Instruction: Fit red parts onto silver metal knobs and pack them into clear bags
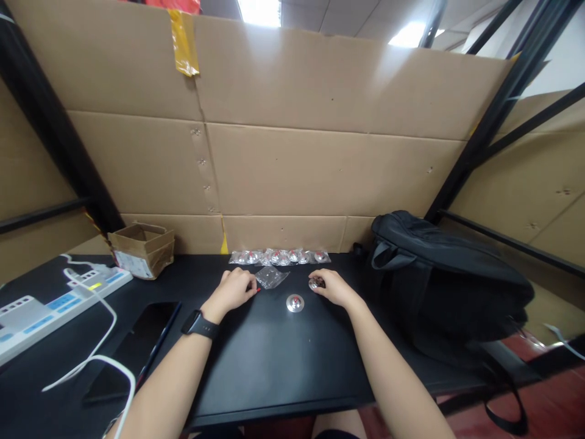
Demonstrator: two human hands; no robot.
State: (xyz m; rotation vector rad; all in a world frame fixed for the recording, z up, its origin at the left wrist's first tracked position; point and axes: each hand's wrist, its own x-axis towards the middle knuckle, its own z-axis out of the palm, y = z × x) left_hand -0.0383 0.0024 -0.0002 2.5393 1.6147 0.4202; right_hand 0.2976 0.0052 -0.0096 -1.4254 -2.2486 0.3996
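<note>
My left hand (236, 289) rests low over the black table with its fingers pinched together. A small red piece (258, 289) shows at its fingertips. Just beyond lies a clear plastic bag (271, 277), crumpled. My right hand (334, 287) is closed around a small shiny round piece (314, 283), partly covered by the fingers; its exact kind cannot be made out. Between the two hands a silver disc with a red centre (295, 303) lies flat. Behind them, several similar discs in clear bags (280, 256) form a row along the cardboard wall.
A black bag (448, 286) fills the table's right side. At the left are an open cardboard box (144, 249), a white power strip (59, 308) with white cables, and a dark phone or tablet (141, 341). A cardboard wall (292, 171) closes off the back.
</note>
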